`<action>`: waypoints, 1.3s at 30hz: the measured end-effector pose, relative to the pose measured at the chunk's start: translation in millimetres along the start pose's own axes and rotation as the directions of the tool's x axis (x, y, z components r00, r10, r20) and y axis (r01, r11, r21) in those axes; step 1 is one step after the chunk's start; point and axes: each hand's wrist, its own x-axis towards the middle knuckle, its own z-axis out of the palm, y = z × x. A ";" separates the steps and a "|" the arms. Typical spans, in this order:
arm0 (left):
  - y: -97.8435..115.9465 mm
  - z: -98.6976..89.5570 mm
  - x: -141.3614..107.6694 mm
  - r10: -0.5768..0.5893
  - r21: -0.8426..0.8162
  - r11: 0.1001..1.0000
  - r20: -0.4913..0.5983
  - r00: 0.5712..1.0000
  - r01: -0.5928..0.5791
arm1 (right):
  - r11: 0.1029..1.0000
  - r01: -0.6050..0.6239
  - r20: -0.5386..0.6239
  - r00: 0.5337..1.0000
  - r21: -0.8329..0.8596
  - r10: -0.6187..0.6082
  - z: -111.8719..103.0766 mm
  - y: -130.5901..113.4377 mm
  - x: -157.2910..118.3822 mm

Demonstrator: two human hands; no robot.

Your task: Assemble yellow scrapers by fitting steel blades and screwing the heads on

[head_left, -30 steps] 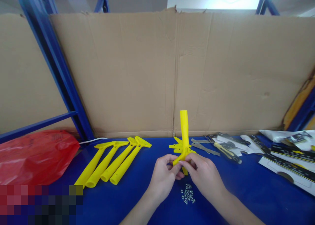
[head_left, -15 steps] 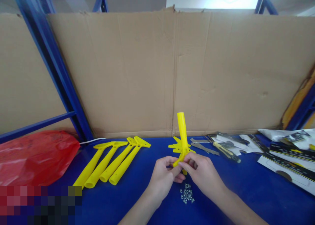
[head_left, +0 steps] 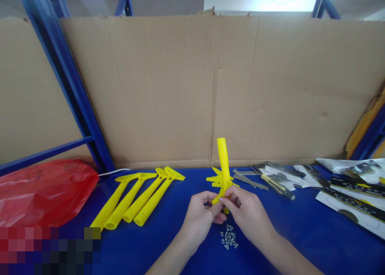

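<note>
Yellow handle (head_left: 223, 161): smooth, tubular, pinched low.

I could read no words or numbers anywhere. The dark print on the red bag (head_left: 51, 192) was too faint for me, and the pale marks on the black-and-white packaging (head_left: 355, 203) were too small to make out.

Loose metal fasteners (head_left: 230, 238), a hand tool (head_left: 272, 182) and blue racking (head_left: 76, 96) suggest a workshop.
</note>
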 end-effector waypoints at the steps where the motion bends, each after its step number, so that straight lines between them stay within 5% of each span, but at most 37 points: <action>1: 0.7 0.1 -0.2 -0.004 -0.003 1.000 0.001 1.000 0.004 | 1.000 -0.013 -0.006 1.000 -0.006 0.013 0.3 0.6 0.2; 12: 0.2 -3.4 1.7 -0.029 -0.038 0.999 -0.013 0.999 0.029 | 0.992 0.044 0.020 0.999 0.122 -0.047 -1.0 2.4 0.8; 23: 2.1 -1.0 -2.1 -0.029 -0.022 0.999 -0.026 0.999 0.029 | 0.998 -0.042 -0.017 0.999 0.053 0.043 -2.6 2.9 1.5; 39: -0.8 -3.3 2.1 -0.031 -0.061 0.998 -0.030 0.999 0.029 | 1.000 0.008 -0.025 1.000 0.025 -0.007 -5.6 -0.4 -0.6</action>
